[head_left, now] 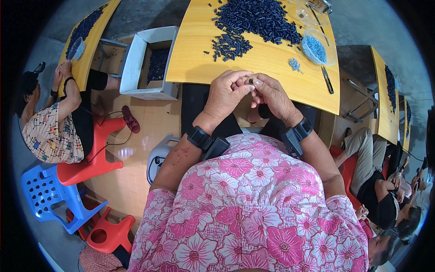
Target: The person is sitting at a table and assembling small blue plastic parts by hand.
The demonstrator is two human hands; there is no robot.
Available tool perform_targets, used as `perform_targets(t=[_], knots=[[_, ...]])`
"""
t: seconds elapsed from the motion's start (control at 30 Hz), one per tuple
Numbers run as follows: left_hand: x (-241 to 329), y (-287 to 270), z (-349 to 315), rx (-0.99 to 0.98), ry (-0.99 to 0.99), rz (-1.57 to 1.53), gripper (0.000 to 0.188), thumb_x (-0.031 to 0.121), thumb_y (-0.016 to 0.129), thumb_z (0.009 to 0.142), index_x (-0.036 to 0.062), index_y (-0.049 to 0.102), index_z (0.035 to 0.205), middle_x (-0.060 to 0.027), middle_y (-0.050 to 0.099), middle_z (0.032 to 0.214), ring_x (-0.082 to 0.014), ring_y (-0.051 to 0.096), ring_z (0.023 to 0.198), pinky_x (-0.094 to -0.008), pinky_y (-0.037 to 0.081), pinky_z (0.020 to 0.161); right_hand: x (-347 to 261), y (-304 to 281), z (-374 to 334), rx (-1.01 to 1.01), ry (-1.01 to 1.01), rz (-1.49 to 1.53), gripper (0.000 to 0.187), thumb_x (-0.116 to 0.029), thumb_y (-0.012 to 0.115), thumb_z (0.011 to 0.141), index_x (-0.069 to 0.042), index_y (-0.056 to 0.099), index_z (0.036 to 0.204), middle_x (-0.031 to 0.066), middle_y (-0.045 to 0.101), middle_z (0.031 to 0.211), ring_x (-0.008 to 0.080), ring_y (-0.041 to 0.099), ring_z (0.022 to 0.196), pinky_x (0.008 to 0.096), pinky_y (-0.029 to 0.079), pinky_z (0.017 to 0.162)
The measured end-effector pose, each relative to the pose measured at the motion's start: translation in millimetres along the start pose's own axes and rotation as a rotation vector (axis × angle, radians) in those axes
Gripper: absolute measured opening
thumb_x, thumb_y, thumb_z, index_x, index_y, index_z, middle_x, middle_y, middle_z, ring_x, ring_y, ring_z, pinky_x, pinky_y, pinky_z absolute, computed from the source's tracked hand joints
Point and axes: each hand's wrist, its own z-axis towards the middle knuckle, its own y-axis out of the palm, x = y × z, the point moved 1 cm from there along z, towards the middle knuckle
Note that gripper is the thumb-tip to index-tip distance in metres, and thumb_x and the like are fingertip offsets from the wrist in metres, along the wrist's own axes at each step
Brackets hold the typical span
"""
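Observation:
My left hand (pixel 226 94) and my right hand (pixel 273 94) meet just off the near edge of the yellow table (pixel 195 63). Both are closed in a pinch, thumbs and fingertips together around a small black cylindrical piece (pixel 250 81). Most of that piece is hidden by the fingers. Beyond my hands, a large heap of short dark tubes (pixel 256 20) covers the far part of the table, with a smaller heap (pixel 231 46) nearer me. To the right lies a little cluster of light-blue clear bits (pixel 295 65).
A clear bowl (pixel 333 58) of light-blue bits stands at the table's right side, near a slim black tool (pixel 327 80). Left of the table is a white box (pixel 136 77) with dark pieces inside. People sit at other tables on both sides; a blue stool (pixel 50 190) is at left.

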Motion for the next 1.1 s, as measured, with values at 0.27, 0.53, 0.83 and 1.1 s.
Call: perform_targets(t=[0.27,0.53,0.83,1.1], knots=[[9,3,0,-0.255,-0.128,-0.373,0.050,0.032,0.058,0.094,-0.0011,0.048,0.130,-0.0040,0.056,0.098,-0.0071,0.056,0.084,-0.0205,0.052,0.068,-18,14,-7,0.046,-0.423,-0.733,0.027,-0.026,0.042,0.097,-0.002,0.052,0.104,0.0176,0.061,0.093,0.0343,0.060,0.088,0.0382,0.048,0.078],[20,2,-5,-0.215,-0.086,-0.293,0.046,0.034,0.055,0.094,-0.0036,0.050,0.121,-0.0071,0.056,0.095,-0.0091,0.056,0.080,-0.0214,0.052,0.063,-18,16,-11,0.067,-0.433,-0.817,0.030,-0.029,0.043,0.097,-0.002,0.051,0.108,0.0199,0.061,0.095,0.0385,0.059,0.091,0.0400,0.047,0.080],[15,6,-9,-0.165,-0.074,-0.268,0.045,0.029,0.054,0.095,-0.0045,0.049,0.124,-0.0075,0.056,0.095,-0.0094,0.056,0.076,-0.0212,0.051,0.060,-13,12,-10,0.070,-0.447,-0.905,0.031,-0.030,0.040,0.100,-0.004,0.048,0.115,0.0161,0.058,0.094,0.0327,0.063,0.081,0.0369,0.050,0.072],[8,11,-12,-0.130,-0.099,-0.316,0.041,0.023,0.052,0.096,-0.0046,0.048,0.126,-0.0052,0.057,0.090,-0.0065,0.055,0.069,-0.0196,0.049,0.057,-9,15,-7,0.087,-0.477,-0.864,0.026,-0.026,0.045,0.097,-0.002,0.049,0.106,0.0217,0.060,0.090,0.0409,0.060,0.085,0.0411,0.048,0.074]])
